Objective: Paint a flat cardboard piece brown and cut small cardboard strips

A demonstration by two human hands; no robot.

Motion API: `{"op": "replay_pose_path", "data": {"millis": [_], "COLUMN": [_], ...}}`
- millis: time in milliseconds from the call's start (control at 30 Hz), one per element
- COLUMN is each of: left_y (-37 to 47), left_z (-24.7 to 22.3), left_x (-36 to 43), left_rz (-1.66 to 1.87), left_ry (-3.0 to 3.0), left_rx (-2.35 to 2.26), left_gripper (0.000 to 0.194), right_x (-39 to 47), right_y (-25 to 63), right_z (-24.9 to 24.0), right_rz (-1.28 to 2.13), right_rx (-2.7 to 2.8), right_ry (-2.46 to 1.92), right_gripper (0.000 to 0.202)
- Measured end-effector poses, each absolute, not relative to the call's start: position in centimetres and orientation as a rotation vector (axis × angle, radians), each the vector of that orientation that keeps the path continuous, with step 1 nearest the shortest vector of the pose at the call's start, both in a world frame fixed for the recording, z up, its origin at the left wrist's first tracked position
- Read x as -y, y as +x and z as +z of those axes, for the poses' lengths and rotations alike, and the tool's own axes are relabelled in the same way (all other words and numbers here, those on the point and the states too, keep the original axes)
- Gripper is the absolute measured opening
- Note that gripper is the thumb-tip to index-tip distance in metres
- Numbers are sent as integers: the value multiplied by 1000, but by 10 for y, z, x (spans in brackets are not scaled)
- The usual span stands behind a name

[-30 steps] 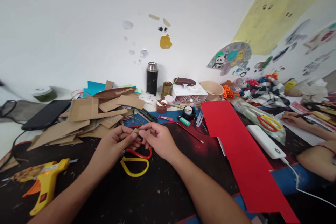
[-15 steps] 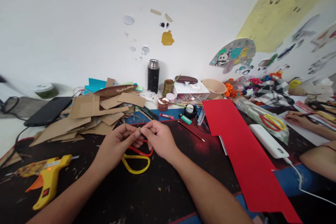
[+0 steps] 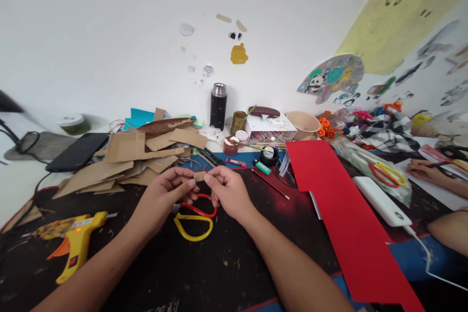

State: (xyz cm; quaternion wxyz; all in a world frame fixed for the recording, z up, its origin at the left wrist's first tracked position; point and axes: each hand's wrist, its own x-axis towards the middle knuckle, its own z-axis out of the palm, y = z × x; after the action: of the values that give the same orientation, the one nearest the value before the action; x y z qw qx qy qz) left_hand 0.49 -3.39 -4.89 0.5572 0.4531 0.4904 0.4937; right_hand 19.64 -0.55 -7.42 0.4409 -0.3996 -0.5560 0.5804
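Observation:
Between my two hands is a small piece of brown cardboard [image 3: 199,176], pinched at its two ends. My left hand [image 3: 170,189] grips its left end between thumb and fingers. At the right end, my right hand [image 3: 226,190] pinches it the same way. Just below my hands, a pair of scissors [image 3: 193,238] with one red and one yellow handle lies on the black mat; my left hand hides the blades. A yellow glue gun [image 3: 81,241] rests on its side to the left, with a small orange light on its body.
Cardboard scraps [image 3: 124,148] are heaped behind my left hand. Red card [image 3: 351,219] lies to the right, beside a white power strip [image 3: 382,201]. A black flask [image 3: 218,109] stands against the wall. Another person's hand [image 3: 424,170] holds a pen at the far right.
My hands have drawn slightly apart, and more of the small cardboard piece shows between them. The whole view has shifted a little, so things appear further right.

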Motion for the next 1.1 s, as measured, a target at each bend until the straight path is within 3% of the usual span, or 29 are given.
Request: {"op": "replay_pose_path", "data": {"millis": [233,533,700,933,1100], "left_y": [5,1,-2,-1,1], "left_z": [-50,-53,-53,-55,-51], "left_x": [34,52,48,44,45], "left_rz": [1163,1297,1326,1173,1234], "left_ry": [1136,1735,1980,2090,1743], "left_rx": [-1196,-1711,-1634,-1532,-1553], "left_gripper": [54,31,19,23,36], "right_x": [9,8,8,7,4], "right_y": [196,199,200,200,201], "right_z": [-73,-68,-67,-69,-71], "right_rz": [1454,1678,1728,1691,1659], "right_rx": [1409,1365,1269,1277,1288], "right_ry": [-1001,-933,-893,-917,-957], "right_gripper": [38,53,52,46,36]}}
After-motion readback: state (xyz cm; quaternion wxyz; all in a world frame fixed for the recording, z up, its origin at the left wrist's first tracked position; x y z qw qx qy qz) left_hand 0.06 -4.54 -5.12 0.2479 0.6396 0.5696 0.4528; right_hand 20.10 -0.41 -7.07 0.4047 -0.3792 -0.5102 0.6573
